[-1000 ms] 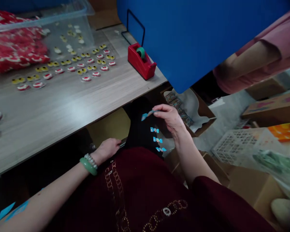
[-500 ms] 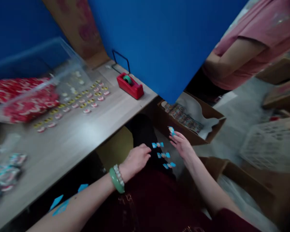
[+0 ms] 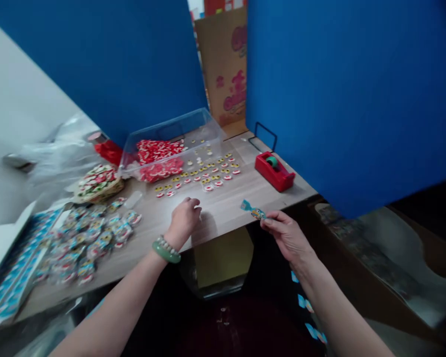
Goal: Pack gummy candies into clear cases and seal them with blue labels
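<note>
Blue printed cutout (image 3: pixel 255 211): I observe the right hand (image 3: pixel 287 236) pinching one end; slackened fingertips could drop it. Left hand (image 3: pixel 186 220) loosely curled, contents unclear.

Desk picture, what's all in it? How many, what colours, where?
Desk: one, grey, middle
Panels: two, blue, behind desk
Cardboard: one, brown, between panels
Plastic box: one, clear, desk's back
Red pieces: many, red, in plastic box
Rows of pieces: many, yellow or red, desk
Tape holder: one, red, desk's right
Wire stand: one, black, behind tape holder
Basket: one, tan, left of plastic box
Pile of packs: many, mixed, desk's left
Strips: several, blue, far left
Plastic bags: unclear number, clear, behind basket
Seat: one, yellow, under desk
Small packet: one, blue, in right hand
Other packets: three visible, blue, right leg
Bracelets: two, green and pale, left wrist
Left hand: one, bare, over desk
Right hand: one, bare, by desk
</note>
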Available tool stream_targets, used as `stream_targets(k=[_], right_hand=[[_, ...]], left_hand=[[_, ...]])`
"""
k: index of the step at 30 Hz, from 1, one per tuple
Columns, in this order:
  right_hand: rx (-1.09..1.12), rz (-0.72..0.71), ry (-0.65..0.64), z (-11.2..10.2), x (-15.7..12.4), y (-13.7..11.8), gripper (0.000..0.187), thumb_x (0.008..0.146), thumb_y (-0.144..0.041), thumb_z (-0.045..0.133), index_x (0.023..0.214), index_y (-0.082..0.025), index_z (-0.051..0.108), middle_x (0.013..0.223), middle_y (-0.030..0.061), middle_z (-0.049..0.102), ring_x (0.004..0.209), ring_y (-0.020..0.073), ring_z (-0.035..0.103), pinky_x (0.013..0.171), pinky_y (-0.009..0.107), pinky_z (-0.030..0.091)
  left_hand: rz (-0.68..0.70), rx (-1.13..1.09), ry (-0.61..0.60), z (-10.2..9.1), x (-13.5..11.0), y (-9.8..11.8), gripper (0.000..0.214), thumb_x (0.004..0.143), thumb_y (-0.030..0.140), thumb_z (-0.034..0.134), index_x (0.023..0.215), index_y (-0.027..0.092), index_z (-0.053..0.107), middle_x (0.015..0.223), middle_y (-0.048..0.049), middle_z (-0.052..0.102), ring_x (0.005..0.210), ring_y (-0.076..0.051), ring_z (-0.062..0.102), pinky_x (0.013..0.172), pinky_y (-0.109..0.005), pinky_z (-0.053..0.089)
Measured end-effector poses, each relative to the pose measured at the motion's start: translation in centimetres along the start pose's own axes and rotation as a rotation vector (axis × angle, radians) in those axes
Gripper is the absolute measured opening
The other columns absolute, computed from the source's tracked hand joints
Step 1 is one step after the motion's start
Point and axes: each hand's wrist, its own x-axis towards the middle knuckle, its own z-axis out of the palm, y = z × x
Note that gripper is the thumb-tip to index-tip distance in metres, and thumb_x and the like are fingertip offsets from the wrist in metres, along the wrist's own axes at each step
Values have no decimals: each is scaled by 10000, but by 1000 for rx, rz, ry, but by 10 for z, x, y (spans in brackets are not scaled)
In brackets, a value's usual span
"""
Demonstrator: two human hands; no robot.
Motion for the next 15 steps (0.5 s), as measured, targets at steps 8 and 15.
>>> stream_targets(k=[8,15], right_hand=[[-161,24,-85,81,15,28,298,509,-313,877,758,-213,747,724,-15,684,718,157,563,730,301,421],[-183,80,-434,195,-11,42,175,595,-304,800,716,-215,710,691,-12,640,707,155,538,753,307,430]], left_hand=[[-367,-807,-349,-30,-58,-34,225,704,291,668,871,148,718,672,-9,645,614,-153,582,633,-277,459],[-343,-576,-86,-45,-79,-67,245,784,318,608,914,145,723,721,-35,674,667,-176,601,641,-287,458]])
